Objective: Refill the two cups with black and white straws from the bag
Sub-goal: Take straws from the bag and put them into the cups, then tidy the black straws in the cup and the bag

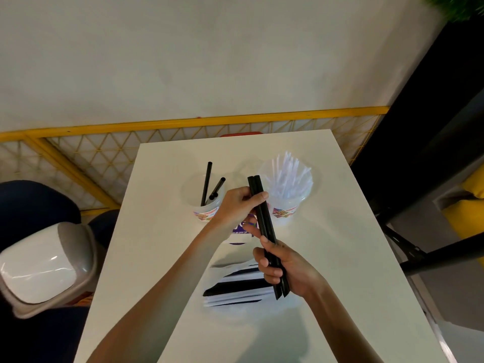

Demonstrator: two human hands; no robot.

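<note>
A small bundle of black straws stands nearly upright above the white table. My right hand grips its lower end, and my left hand pinches it near the top. The left clear cup holds three black straws. The right clear cup is packed with white straws. The clear bag lies flat under my hands, with black and white straws inside and a purple label at its far end.
A grey and white bin lid sits left of the table beside a dark blue seat. A yellow lattice rail runs behind the table. A black frame and yellow cushion stand at the right.
</note>
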